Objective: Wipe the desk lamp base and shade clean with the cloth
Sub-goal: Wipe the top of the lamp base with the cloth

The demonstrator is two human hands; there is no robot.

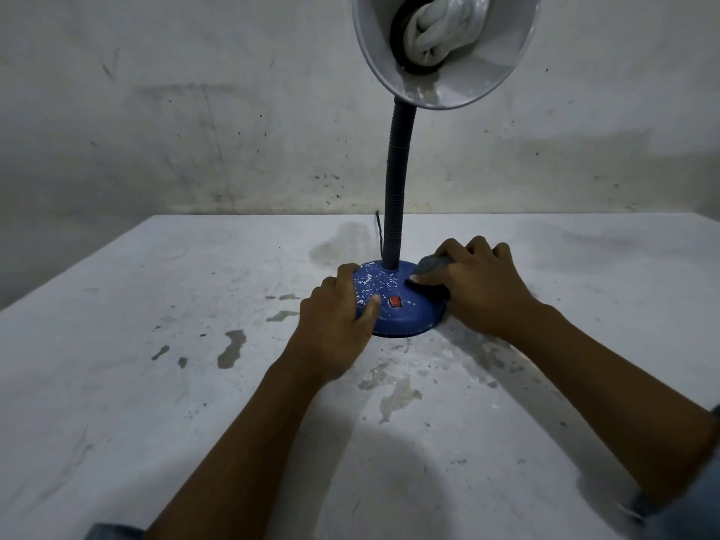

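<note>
A desk lamp stands mid-table. Its round blue base (405, 313) is speckled with white flecks on the left half and carries a red switch (396, 302). A dark flexible neck (396, 189) rises to the grey shade (444, 72), which tilts toward me with a white spiral bulb (440, 25) inside. My left hand (335, 317) grips the base's left edge, thumb on top. My right hand (479, 286) presses a bunched grey cloth (432, 265) onto the base's right rear; most of the cloth is hidden under the fingers.
The white table (156, 383) is stained and chipped with grey patches. A scuffed grey wall (195, 111) rises right behind its far edge. A thin dark cord (378, 231) runs back from the base toward the wall.
</note>
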